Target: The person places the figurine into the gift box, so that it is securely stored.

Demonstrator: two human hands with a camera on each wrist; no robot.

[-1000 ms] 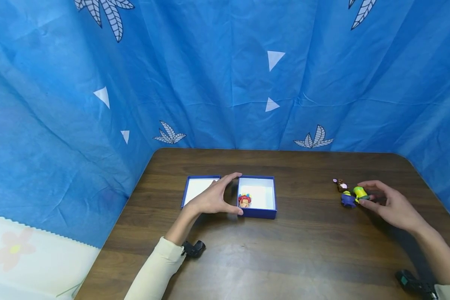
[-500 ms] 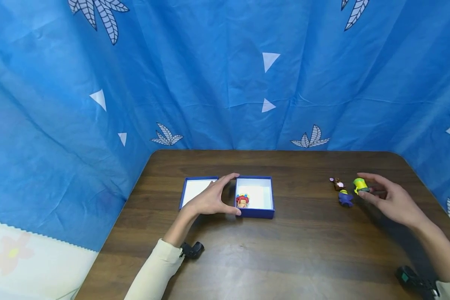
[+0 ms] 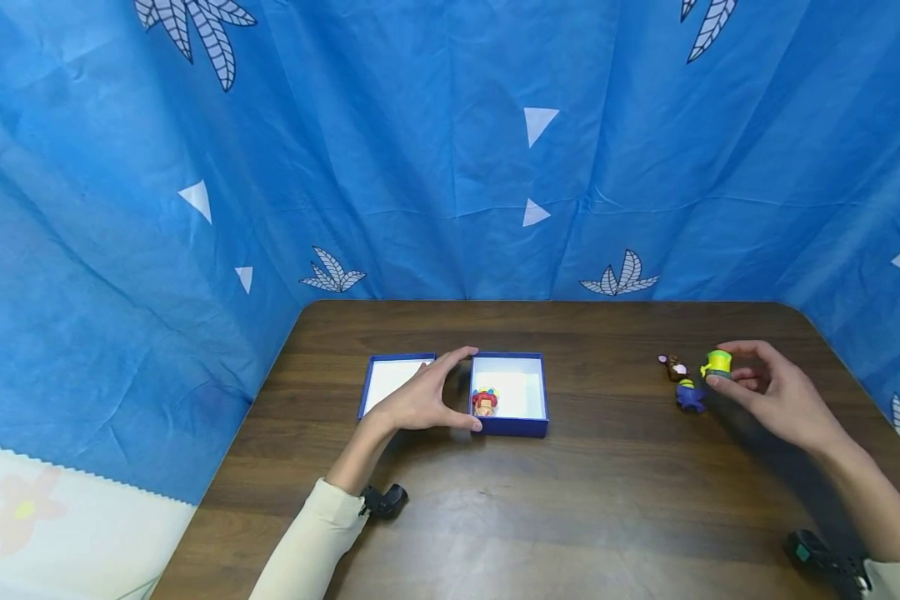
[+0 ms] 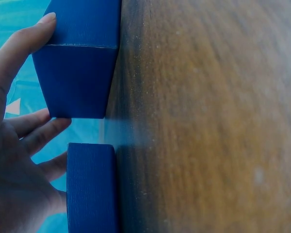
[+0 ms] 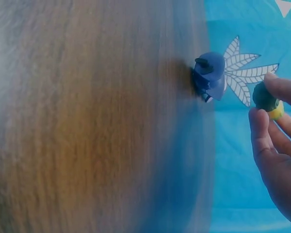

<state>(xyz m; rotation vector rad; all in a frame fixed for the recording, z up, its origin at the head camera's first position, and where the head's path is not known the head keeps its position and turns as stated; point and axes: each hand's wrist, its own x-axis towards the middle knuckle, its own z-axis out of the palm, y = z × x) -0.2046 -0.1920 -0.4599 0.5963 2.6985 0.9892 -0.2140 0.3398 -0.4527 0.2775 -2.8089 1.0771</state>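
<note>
My left hand [image 3: 420, 400] spans the left side of the blue box [image 3: 516, 427], thumb at its near corner and a finger at its far one; the left wrist view shows the thumb [image 4: 36, 34] on the box's side. A red-topped figure [image 3: 485, 402] lies inside the box at the left. With thumb and fingers my right hand [image 3: 783, 400] pinches a yellow-green figure [image 3: 717, 363], whose dark green end [image 5: 266, 97] shows in the right wrist view. Left of that hand are a purple-blue figure [image 3: 690, 397] and a brown figure [image 3: 675, 368].
The blue-edged lid [image 3: 392, 382], white inside, lies left of the box, partly behind my left hand. All stand on a brown wooden table [image 3: 555, 517]. A blue patterned curtain [image 3: 420, 150] hangs behind the table and along its sides.
The yellow-green figure has come up off the table in my right hand and now stands more upright, apart from the purple-blue one. My left hand stays at the box.
</note>
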